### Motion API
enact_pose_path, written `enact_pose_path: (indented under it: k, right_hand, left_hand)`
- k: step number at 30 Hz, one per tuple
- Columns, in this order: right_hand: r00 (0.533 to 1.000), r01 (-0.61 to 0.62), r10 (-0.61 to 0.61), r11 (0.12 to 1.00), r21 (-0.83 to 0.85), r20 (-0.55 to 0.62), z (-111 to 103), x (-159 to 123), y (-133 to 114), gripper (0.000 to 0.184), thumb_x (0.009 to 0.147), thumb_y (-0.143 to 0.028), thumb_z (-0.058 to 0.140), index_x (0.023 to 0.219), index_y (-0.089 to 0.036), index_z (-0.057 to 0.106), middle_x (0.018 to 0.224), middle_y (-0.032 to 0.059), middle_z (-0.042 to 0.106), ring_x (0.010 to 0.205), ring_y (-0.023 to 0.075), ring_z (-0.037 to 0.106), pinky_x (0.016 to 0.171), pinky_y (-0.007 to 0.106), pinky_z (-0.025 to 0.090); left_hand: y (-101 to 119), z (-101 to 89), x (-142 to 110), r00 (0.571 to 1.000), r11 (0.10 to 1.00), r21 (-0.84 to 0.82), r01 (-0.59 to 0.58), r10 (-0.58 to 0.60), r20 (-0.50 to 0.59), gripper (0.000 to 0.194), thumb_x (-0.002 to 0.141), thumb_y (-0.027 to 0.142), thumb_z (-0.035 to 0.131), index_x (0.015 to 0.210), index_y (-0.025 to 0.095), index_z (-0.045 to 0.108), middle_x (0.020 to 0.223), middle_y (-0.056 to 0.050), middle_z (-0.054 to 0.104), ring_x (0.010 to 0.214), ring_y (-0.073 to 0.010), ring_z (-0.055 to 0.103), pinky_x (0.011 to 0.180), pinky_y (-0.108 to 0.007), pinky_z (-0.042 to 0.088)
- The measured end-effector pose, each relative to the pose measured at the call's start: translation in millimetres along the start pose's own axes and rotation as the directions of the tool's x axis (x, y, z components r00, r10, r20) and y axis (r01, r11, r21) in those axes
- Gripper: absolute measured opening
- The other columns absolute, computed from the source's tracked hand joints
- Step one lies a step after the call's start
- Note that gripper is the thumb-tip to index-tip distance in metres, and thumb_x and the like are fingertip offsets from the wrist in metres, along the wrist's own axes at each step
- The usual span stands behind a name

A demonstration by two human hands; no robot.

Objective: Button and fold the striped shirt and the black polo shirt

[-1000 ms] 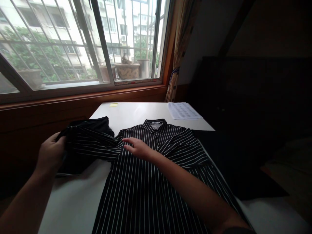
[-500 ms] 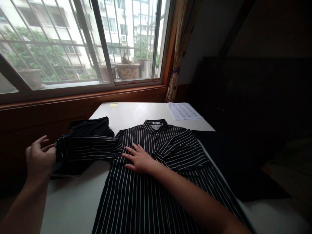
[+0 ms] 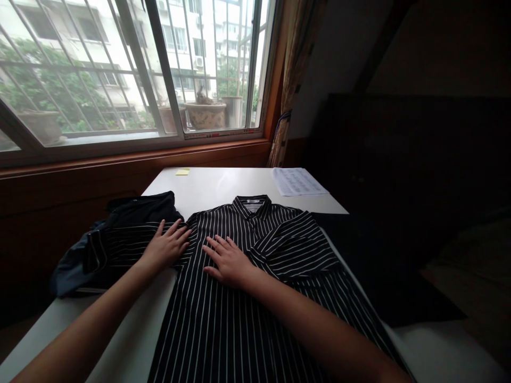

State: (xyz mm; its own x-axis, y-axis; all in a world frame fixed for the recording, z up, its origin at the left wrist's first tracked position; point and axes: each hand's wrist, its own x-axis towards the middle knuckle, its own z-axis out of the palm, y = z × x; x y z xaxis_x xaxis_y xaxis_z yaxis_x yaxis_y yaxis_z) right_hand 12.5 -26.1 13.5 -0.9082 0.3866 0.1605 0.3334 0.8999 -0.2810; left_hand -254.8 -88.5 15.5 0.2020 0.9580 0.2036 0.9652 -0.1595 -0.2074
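Left hand (image 3: 166, 249), nearer, spreads its fingers over a leftward-running sleeve (image 3: 130, 238). Right hand (image 3: 230, 264) splays across the striped shirt (image 3: 239, 330).

You have one left hand (image 3: 167, 247), one right hand (image 3: 230, 264) and one striped shirt (image 3: 235, 319) in view, the shirt with one collar (image 3: 262, 208) and two sleeves (image 3: 307, 247). Around these you can count one white table (image 3: 223, 183), one yellow note (image 3: 182, 172), one dark clothes heap (image 3: 146, 209), one curtain (image 3: 289, 90) and, beyond one window (image 3: 163, 69), at least three pots (image 3: 205, 116)
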Motion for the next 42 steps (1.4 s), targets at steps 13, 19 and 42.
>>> enact_pose_path:
  k: [13, 19, 42]
  right_hand:
    - [0.996, -0.053, 0.054, 0.998, -0.019, 0.065, -0.1, -9.5, -2.9, 0.078, 0.099, -0.069, 0.025, 0.157, -0.017, 0.034, 0.167, 0.0086, 0.019, 0.155, 0.0301, 0.010, 0.125, 0.053, 0.008]
    - [0.990, -0.089, 0.084, 0.995, 0.043, 0.114, -6.4, -27.7, -18.1, 0.078, 0.101, -0.065, 0.026, 0.158, -0.012, 0.030, 0.166, 0.0123, 0.018, 0.155, 0.0288, 0.011, 0.125, 0.052, 0.010]
    - [0.787, -0.616, 0.609, 0.772, -0.155, -0.097, -43.3, -39.6, 214.7, 0.067, 0.103, -0.055, 0.022, 0.157, -0.017, 0.033, 0.167, 0.0062, 0.021, 0.154, 0.0226, 0.015, 0.124, 0.043, 0.012]
  left_hand:
    - [18.9, -6.3, 48.2, 0.997, 0.997, -0.005, -0.078, 0.077, -0.031, 0.047, 0.099, 0.026, 0.039, 0.144, 0.023, 0.054, 0.156, -0.006, 0.046, 0.153, -0.0277, 0.021, 0.124, -0.058, 0.006]
    - [47.4, 33.6, 101.0, 0.991, 0.984, -0.172, 0.056, -0.033, 0.132, 0.055, 0.104, 0.040, 0.032, 0.156, 0.022, 0.035, 0.165, -0.007, 0.027, 0.153, -0.0279, 0.021, 0.121, -0.054, 0.024]
    - [71.9, 46.1, 154.4, 0.995, 0.952, -0.292, 0.093, -0.083, 0.047, 0.056, 0.103, 0.040, 0.035, 0.156, 0.024, 0.032, 0.164, -0.003, 0.031, 0.153, -0.0220, 0.022, 0.124, -0.047, 0.022]
